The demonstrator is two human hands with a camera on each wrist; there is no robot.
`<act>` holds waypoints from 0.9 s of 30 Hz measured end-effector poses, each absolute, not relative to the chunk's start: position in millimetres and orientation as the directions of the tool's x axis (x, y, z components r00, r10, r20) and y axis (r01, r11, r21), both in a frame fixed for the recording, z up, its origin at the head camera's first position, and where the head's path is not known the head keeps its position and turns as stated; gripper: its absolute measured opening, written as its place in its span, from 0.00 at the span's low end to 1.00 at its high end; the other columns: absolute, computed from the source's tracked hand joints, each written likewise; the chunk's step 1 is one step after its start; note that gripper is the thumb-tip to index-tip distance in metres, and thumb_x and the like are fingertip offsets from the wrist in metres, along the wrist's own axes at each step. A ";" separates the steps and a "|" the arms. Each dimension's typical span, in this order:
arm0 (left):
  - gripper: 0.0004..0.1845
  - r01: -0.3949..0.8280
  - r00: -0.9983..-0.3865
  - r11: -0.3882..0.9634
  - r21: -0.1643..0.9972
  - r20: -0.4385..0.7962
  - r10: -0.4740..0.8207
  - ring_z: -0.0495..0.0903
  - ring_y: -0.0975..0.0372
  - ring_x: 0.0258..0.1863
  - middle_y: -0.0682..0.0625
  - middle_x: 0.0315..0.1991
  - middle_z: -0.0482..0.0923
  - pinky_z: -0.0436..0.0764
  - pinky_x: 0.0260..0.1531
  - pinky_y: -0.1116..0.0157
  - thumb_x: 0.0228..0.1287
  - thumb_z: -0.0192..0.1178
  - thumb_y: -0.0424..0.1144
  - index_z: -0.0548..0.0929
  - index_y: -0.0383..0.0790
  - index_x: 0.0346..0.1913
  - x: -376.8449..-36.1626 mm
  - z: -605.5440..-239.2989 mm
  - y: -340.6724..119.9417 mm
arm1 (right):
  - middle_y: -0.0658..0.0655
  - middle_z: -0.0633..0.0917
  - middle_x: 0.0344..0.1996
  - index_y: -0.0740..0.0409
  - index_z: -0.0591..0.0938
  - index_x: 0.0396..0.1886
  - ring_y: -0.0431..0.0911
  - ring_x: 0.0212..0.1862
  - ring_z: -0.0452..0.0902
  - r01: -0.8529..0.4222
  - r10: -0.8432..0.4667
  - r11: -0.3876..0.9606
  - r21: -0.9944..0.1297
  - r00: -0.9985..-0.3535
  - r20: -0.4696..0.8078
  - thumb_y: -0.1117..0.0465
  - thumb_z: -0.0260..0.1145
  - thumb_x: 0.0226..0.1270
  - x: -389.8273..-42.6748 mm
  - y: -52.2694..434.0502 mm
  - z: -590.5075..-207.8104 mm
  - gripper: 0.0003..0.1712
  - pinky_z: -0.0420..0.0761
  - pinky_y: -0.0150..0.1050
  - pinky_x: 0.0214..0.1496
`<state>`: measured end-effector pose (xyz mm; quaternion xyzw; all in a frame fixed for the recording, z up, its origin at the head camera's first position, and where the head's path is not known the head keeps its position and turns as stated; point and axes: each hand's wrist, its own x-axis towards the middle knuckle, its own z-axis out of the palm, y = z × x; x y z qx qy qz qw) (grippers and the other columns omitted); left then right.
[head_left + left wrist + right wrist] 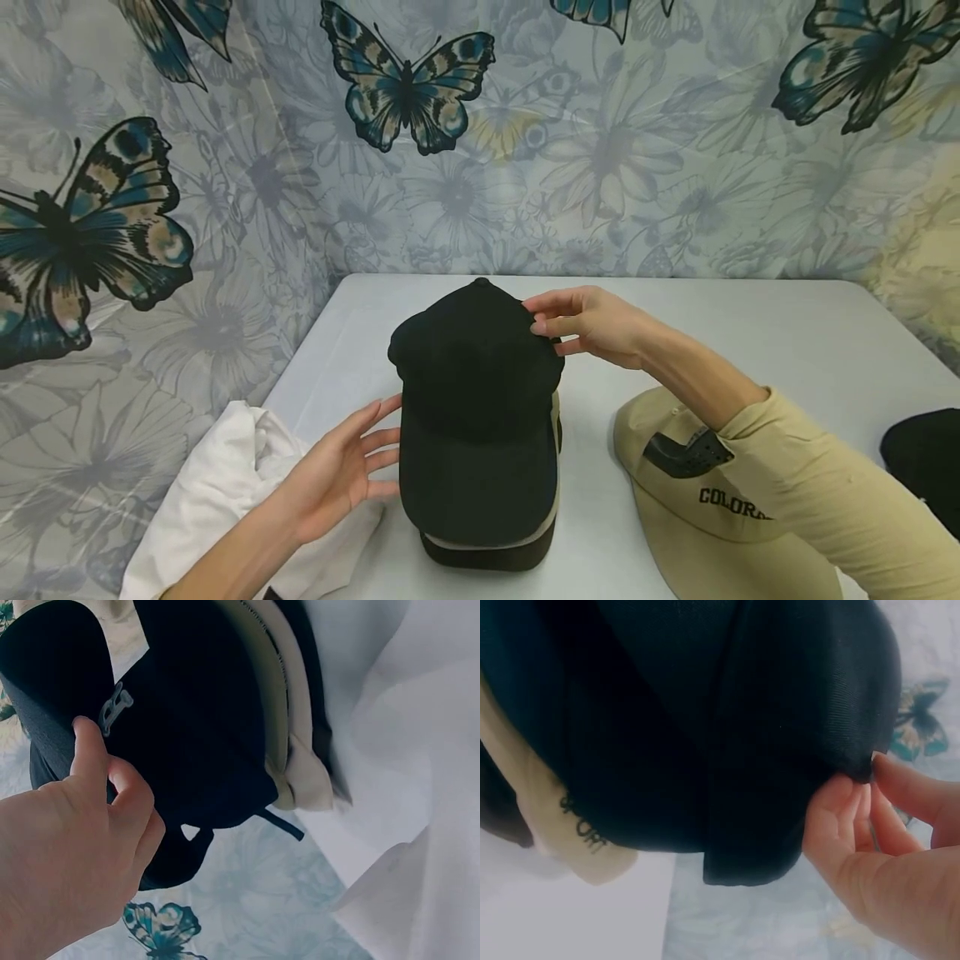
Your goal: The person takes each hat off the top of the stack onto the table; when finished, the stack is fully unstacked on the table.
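Note:
A plain black cap (pixel 480 400) tops a stack of caps in the middle of the table, its brim facing me. Below it, a beige rim and a dark brim (pixel 491 554) peek out. My right hand (pixel 592 325) pinches the black cap's edge at the back right; the right wrist view shows thumb and fingers on that edge. Along the stack's left side my left hand (pixel 341 471) spreads its fingers, fingertips against the caps. In the left wrist view a small light emblem (pixel 116 709) shows on a dark cap, near the index finger.
To the right lies a beige cap (pixel 675 500) with dark lettering, partly behind my right sleeve. A black item (pixel 926 458) sits at the far right edge. White cloth (pixel 225 483) is bunched on the left. A butterfly-patterned curtain (pixel 465 208) hangs behind the white table (pixel 750 333).

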<state>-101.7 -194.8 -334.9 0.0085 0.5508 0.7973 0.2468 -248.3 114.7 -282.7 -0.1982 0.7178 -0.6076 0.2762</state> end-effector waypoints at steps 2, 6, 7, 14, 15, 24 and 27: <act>0.33 -0.379 -0.879 -0.267 0.886 -0.255 0.403 0.70 0.54 0.58 0.40 0.64 0.62 0.74 0.53 0.53 0.77 0.38 0.53 0.45 0.42 0.75 -103.8 -333.2 -194.6 | 0.55 0.76 0.46 0.71 0.65 0.65 0.45 0.49 0.74 0.045 -0.620 0.184 -0.982 -0.770 -0.151 0.69 0.60 0.68 -248.7 114.8 -279.2 0.28 0.73 0.47 0.56; 0.33 -0.369 -0.883 -0.257 0.893 -0.251 0.397 0.69 0.53 0.60 0.40 0.65 0.60 0.74 0.54 0.53 0.77 0.38 0.53 0.45 0.42 0.75 -107.4 -330.1 -192.6 | 0.56 0.76 0.48 0.70 0.65 0.66 0.46 0.50 0.74 0.033 -0.620 0.194 -0.980 -0.771 -0.149 0.68 0.60 0.69 -251.2 115.3 -272.8 0.28 0.72 0.48 0.57; 0.33 -0.366 -0.884 -0.255 0.895 -0.249 0.396 0.69 0.53 0.60 0.39 0.66 0.60 0.74 0.54 0.53 0.76 0.38 0.53 0.45 0.42 0.75 -108.4 -329.3 -191.9 | 0.57 0.76 0.49 0.70 0.65 0.66 0.47 0.50 0.74 0.032 -0.617 0.197 -0.980 -0.773 -0.149 0.68 0.60 0.69 -251.8 115.6 -271.0 0.27 0.72 0.49 0.58; 0.33 -0.349 -0.890 -0.244 0.905 -0.240 0.387 0.69 0.52 0.60 0.38 0.66 0.58 0.74 0.53 0.52 0.76 0.38 0.54 0.46 0.43 0.75 -116.9 -321.9 -189.1 | 0.59 0.74 0.53 0.70 0.65 0.66 0.47 0.51 0.74 0.015 -0.607 0.205 -0.979 -0.782 -0.139 0.68 0.58 0.70 -257.8 117.3 -260.8 0.26 0.73 0.48 0.57; 0.33 -0.347 -0.892 -0.240 0.906 -0.240 0.383 0.69 0.52 0.60 0.38 0.67 0.58 0.74 0.53 0.52 0.76 0.38 0.54 0.47 0.43 0.75 -118.3 -320.8 -189.0 | 0.59 0.74 0.53 0.70 0.65 0.66 0.47 0.51 0.74 0.009 -0.611 0.205 -0.979 -0.780 -0.135 0.68 0.58 0.70 -259.0 117.3 -259.6 0.26 0.73 0.48 0.57; 0.34 -0.339 -0.893 -0.200 0.919 -0.248 0.374 0.70 0.53 0.59 0.36 0.69 0.54 0.76 0.52 0.55 0.76 0.39 0.53 0.45 0.42 0.75 -135.4 -310.3 -184.7 | 0.57 0.74 0.52 0.71 0.64 0.66 0.46 0.50 0.75 0.008 -0.605 0.199 -0.980 -0.786 -0.129 0.68 0.57 0.71 -270.2 117.8 -245.9 0.27 0.70 0.49 0.60; 0.33 -0.351 -0.887 -0.216 0.911 -0.249 0.390 0.70 0.53 0.58 0.37 0.69 0.54 0.77 0.51 0.56 0.76 0.39 0.53 0.45 0.43 0.76 -142.5 -306.4 -184.2 | 0.56 0.74 0.51 0.71 0.64 0.66 0.44 0.48 0.76 0.020 -0.587 0.197 -0.980 -0.798 -0.134 0.69 0.57 0.71 -273.4 119.4 -240.6 0.26 0.70 0.48 0.60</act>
